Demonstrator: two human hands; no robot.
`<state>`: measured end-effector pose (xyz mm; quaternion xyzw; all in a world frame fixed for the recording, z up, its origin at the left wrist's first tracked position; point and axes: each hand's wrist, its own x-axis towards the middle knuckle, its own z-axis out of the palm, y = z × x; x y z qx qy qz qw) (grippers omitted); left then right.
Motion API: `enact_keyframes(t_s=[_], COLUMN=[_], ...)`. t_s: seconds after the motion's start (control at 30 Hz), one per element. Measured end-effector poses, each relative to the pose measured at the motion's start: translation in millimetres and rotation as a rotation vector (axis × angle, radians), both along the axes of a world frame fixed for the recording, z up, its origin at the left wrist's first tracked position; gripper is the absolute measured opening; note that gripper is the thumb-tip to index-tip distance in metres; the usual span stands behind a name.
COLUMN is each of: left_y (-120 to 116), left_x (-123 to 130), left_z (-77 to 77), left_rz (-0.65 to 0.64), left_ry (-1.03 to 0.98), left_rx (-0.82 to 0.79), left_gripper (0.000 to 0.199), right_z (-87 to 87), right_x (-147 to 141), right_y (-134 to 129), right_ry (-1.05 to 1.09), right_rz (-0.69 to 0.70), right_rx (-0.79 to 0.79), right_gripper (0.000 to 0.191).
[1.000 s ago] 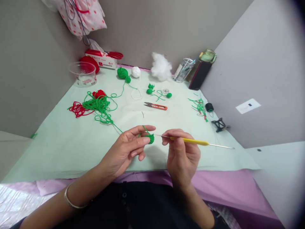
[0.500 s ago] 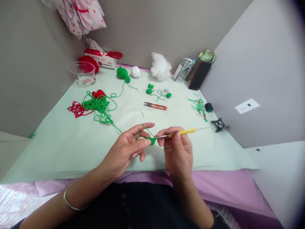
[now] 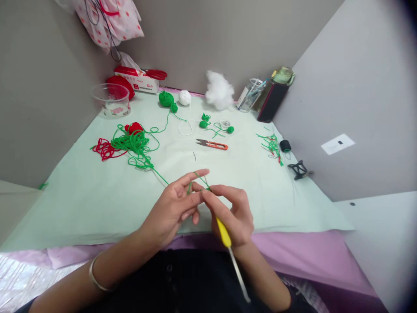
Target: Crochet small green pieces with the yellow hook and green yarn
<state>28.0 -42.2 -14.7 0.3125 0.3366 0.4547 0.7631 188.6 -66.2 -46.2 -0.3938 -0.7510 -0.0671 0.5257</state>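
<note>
Between finger and thumb, my left hand (image 3: 174, 202) pinches a small green crochet piece (image 3: 207, 188), mostly hidden by fingertips. Green yarn loops over its raised index finger, and a strand (image 3: 160, 176) runs back to the tangled green yarn (image 3: 132, 142). My right hand (image 3: 236, 215) presses its thumb and index fingertips to the same piece. Tucked in that hand's palm is a yellow-handled crochet hook (image 3: 224, 232), its metal shaft slanting down toward my body. Thread snips (image 3: 212, 144) with orange handles lie beyond both hands.
Small green crocheted balls (image 3: 203, 124) lie mid-table. White stuffing (image 3: 219, 91), green yarn (image 3: 166, 99) and white yarn (image 3: 185, 98) stand behind. A clear tub (image 3: 112, 102) and tissue box (image 3: 138, 80) occupy the back left; a bottle (image 3: 275, 95) and black thread spool (image 3: 285, 146) the right.
My right hand has turned over and moved left to pinch the crochet piece. The hook has swung from pointing into the piece to lying in my palm, metal end downward.
</note>
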Motion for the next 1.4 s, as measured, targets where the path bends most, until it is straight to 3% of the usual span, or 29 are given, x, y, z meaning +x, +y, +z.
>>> enact_keyframes(t_s=[0.1,0.17,0.23,0.3,0.43,0.5,0.6,0.67,0.8,0.93,1.13,1.27,1.4], left_y=[6,7,6,4,1,2,5,7,10,5,3,7,7], left_x=[-4,-5,-5,-3,2,4,2,0,-3,1,-2,-6,-5], left_z=[-0.2,0.0,0.3,0.2,-0.9,-1.4,-2.3,-2.9,-1.6,1.4,3.4,3.5,3.1], left_rz=[-0.054,-0.031,-0.039,-0.041,0.045,0.062,-0.033,-0.075,-0.025,0.007,-0.065,-0.085,-0.062], left_ry=[-0.131,-0.143,-0.118,-0.073,0.016,-0.012,-0.124,-0.177,-0.159,-0.059,-0.108,-0.150,-0.118], left_rx=[-0.107,-0.087,-0.032,0.029,0.079,0.034,-0.086,-0.132,-0.080,0.018,-0.073,-0.134,-0.065], left_gripper=[0.036,0.031,0.031,0.032,0.035,0.036,0.033,0.029,0.028,0.033,0.043,0.036,0.028], right_z=[3.2,8.7,13.6,15.8,10.7,5.6,1.7,3.6,10.3,10.6,9.5,12.9,13.7], right_x=[0,0,-1,-2,-5,-5,-2,0,2,-1,-1,1,4], right_y=[2,5,8,10,6,3,2,4,11,12,12,17,18], right_ry=[0.355,0.613,0.719,0.670,0.467,0.303,0.143,0.287,0.748,0.760,0.884,1.022,1.062], right_rz=[0.102,0.199,0.270,0.290,0.187,0.099,0.049,0.084,0.254,0.338,0.365,0.339,0.362], right_rx=[-0.148,-0.277,-0.373,-0.397,-0.309,-0.223,-0.100,-0.154,-0.428,-0.512,-0.551,-0.567,-0.634], right_gripper=[0.027,0.025,0.022,0.020,0.026,0.032,0.039,0.033,0.023,0.017,0.015,0.016,0.018])
